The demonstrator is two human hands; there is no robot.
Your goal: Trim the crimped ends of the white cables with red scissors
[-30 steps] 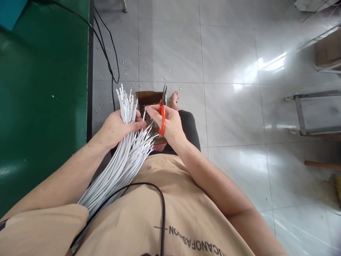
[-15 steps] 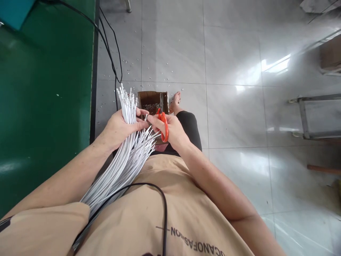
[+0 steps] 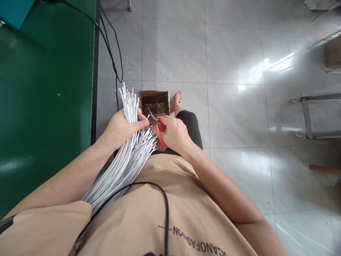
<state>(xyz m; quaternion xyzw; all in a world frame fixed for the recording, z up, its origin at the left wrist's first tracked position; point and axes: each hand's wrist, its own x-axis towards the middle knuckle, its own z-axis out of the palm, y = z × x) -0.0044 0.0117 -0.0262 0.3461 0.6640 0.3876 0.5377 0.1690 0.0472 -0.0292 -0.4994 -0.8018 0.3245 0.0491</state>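
Note:
A thick bundle of white wires (image 3: 125,149) runs from under my left arm up through my left hand (image 3: 126,126), which is closed around it. Thumb and fingertips of that hand pinch one wire end just right of the bundle. My right hand (image 3: 173,131) holds red-handled scissors (image 3: 160,137), their blades pointing up and left beside that wire end. More loose wire ends fan out below my fingers. Beneath the hands stands an open cardboard box (image 3: 168,101) with many small clippings inside.
A green table (image 3: 48,106) fills the left side, with black cables (image 3: 114,67) hanging past its edge. Small white bits lie on the grey tiled floor (image 3: 176,46). My bare foot (image 3: 177,99) is beside the box. A metal frame (image 3: 306,117) stands at right.
The scissors have swung round in my right hand, so their blades now point up-left near the pinched wire end. My right-hand fingers have drawn back from the left fingertips.

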